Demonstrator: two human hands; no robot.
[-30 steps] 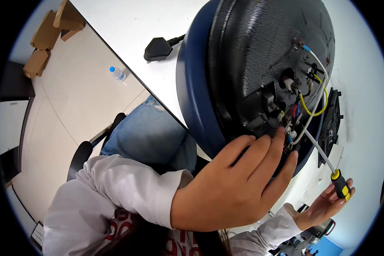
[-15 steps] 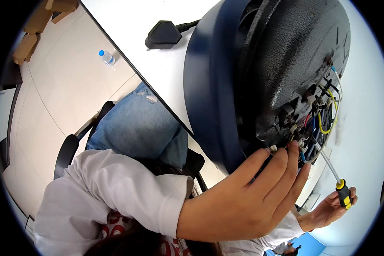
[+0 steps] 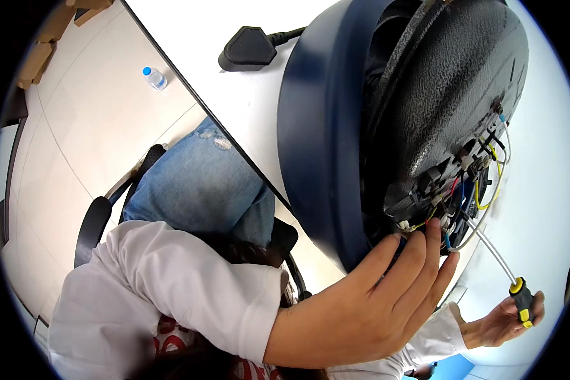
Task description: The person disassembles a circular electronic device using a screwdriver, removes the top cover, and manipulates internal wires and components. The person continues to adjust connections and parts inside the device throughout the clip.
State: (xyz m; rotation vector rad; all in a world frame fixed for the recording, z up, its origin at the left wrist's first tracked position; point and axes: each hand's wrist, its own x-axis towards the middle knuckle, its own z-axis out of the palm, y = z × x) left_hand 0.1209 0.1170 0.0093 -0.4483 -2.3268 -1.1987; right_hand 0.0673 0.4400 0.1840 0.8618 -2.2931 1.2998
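At five o'clock, the left hand (image 3: 354, 310) is right by the wires (image 3: 477, 195) on the big black part (image 3: 456, 101) at two o'clock, though I cannot tell if it pinches anything, and the right hand (image 3: 500, 323), at four o'clock, is wrapped around a screwdriver (image 3: 521, 299).

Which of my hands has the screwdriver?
Your right hand, at the picture's right side: it holds the black-and-yellow screwdriver by the handle, while your left hand is at the wires.
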